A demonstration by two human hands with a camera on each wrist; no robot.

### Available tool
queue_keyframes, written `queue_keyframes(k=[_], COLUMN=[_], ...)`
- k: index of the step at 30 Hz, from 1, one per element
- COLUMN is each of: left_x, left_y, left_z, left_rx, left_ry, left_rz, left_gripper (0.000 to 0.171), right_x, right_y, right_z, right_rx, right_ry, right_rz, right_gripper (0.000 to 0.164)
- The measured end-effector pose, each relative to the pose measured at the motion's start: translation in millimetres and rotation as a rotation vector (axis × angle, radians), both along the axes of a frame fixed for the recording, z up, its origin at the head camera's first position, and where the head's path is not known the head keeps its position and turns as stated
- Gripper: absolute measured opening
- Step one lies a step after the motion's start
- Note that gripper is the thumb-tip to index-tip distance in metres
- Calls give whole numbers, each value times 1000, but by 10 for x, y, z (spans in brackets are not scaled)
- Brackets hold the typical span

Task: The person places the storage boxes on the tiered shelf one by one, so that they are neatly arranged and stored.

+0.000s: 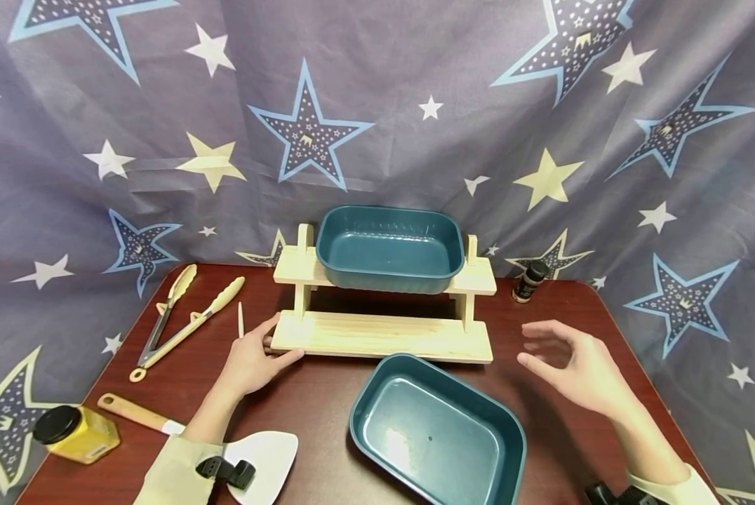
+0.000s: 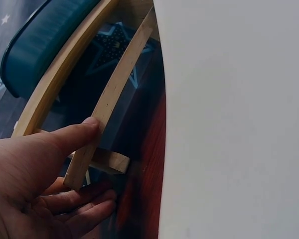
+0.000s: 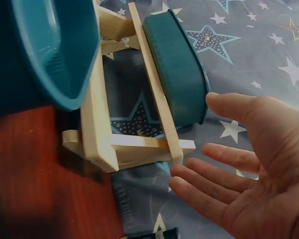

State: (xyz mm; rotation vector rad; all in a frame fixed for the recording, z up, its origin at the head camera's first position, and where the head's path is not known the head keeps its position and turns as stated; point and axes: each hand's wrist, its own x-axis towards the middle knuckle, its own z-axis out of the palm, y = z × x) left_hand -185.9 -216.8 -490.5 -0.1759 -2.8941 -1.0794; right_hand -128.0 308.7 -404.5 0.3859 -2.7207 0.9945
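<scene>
A two-tier wooden shelf rack (image 1: 377, 335) stands near the back of the table. My left hand (image 1: 254, 358) holds the left end of its lower board, thumb on the board's edge and the other fingers curled beneath, as the left wrist view shows with the thumb (image 2: 79, 133). On the upper board rests a blue-green baking dish (image 1: 390, 249). A second such dish (image 1: 431, 435) sits on the table in front of the rack, turned at an angle. To the right of the rack my right hand (image 1: 582, 368) hovers with loosely bent fingers, holding nothing.
Tongs (image 1: 182, 322) lie at the left, with a white turner (image 1: 266, 459) partly under my left forearm. A yellow jar with a black lid (image 1: 81, 435) is at the left edge. A small black-capped bottle (image 1: 530, 282) stands back right. Star-patterned cloth (image 1: 415, 154) hangs behind.
</scene>
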Motion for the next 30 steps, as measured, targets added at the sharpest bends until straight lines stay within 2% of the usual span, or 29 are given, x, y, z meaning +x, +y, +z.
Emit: queue_keyframes(k=[6, 10, 23, 26, 30], left_x=[2, 7, 5, 8, 5], left_y=[-4, -4, -4, -4, 0], left_z=[-3, 1, -4, -2, -1], left_rx=[-2, 1, 10, 9, 11], left_ry=[-2, 1, -9, -10, -8], left_rz=[6, 6, 13, 14, 14], left_gripper=[93, 93, 93, 93, 93], right_x=[128, 216, 367, 375, 393], right_y=[71, 96, 191, 191, 179], right_z=[-158, -257, -535, -566, -611], right_rx=[-24, -22, -229, -240, -248], right_ry=[-50, -119, -533, -570, -589], right_rz=[46, 55, 244, 313, 366], right_gripper=[37, 35, 40, 39, 37])
